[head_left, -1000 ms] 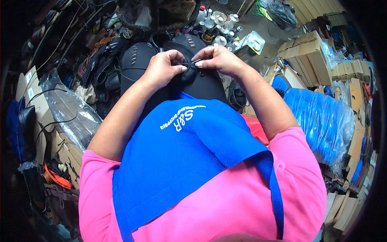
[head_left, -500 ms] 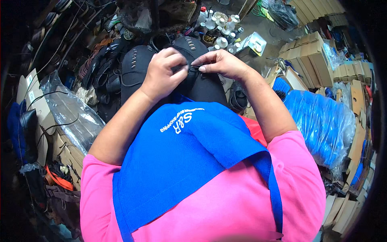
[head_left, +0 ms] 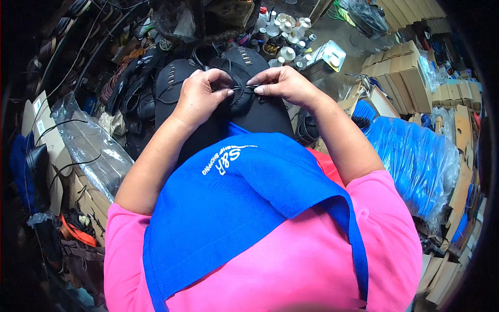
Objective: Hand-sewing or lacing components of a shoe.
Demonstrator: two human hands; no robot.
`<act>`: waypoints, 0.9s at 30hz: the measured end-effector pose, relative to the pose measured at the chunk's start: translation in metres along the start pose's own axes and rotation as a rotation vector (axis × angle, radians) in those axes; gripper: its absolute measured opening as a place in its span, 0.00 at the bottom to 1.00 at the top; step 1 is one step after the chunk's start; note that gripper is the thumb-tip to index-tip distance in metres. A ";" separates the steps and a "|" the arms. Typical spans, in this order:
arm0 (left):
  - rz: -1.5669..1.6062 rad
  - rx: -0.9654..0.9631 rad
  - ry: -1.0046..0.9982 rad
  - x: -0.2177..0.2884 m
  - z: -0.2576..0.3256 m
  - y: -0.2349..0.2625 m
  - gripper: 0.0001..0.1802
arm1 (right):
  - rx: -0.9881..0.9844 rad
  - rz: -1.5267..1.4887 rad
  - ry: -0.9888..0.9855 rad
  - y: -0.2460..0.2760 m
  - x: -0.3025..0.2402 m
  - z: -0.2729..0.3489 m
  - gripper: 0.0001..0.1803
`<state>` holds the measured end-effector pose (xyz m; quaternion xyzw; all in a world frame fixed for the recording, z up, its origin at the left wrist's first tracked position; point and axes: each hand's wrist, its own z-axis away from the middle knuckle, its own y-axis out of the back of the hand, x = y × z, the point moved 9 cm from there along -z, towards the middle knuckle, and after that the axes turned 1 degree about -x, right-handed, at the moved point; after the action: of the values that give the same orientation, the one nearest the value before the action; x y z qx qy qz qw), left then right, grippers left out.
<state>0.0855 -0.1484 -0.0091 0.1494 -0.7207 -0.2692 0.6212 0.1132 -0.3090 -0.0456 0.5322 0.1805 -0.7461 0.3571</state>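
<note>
A black shoe (head_left: 240,102) rests on my dark-trousered lap, between my two hands. My left hand (head_left: 202,96) pinches a thin dark lace (head_left: 236,88) between thumb and forefinger at the shoe's left side. Facing it, my right hand (head_left: 286,86) has thumb and forefinger closed on the lace on the other side. The fingertips are a short gap apart over the shoe. Much of the shoe blends into the dark trousers, so its full outline is hard to make out.
White bottles and jars (head_left: 287,53) stand beyond my knees. Stacked cardboard (head_left: 397,78) and a plastic-wrapped blue bundle (head_left: 410,161) lie to the right. At left are dark shoes (head_left: 138,96), a clear plastic sheet (head_left: 91,143) and cardboard pieces (head_left: 54,130).
My left hand has turned and opened out from a curled grip, its thumb and forefinger now pinching toward the right hand. The shoe between them shows more. My right hand stays nearly in place.
</note>
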 end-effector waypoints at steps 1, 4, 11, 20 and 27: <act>-0.021 -0.036 0.076 -0.005 -0.001 -0.005 0.12 | 0.007 -0.007 0.008 0.000 0.000 -0.001 0.15; -0.091 -0.079 0.049 0.002 -0.005 -0.012 0.11 | 0.022 -0.022 0.013 -0.002 -0.003 -0.003 0.13; -0.056 -0.169 0.030 0.015 -0.013 -0.021 0.10 | 0.066 0.405 -0.019 0.002 -0.020 -0.009 0.08; -0.359 -0.309 -0.073 0.024 -0.005 -0.002 0.06 | 0.057 0.001 -0.123 0.027 -0.002 0.000 0.07; 0.010 -0.336 0.110 0.010 -0.008 -0.022 0.07 | 0.149 0.022 0.071 0.015 -0.005 0.009 0.15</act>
<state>0.0885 -0.1735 -0.0130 0.0543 -0.6312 -0.3744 0.6772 0.1186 -0.3230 -0.0355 0.5851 0.1313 -0.7343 0.3181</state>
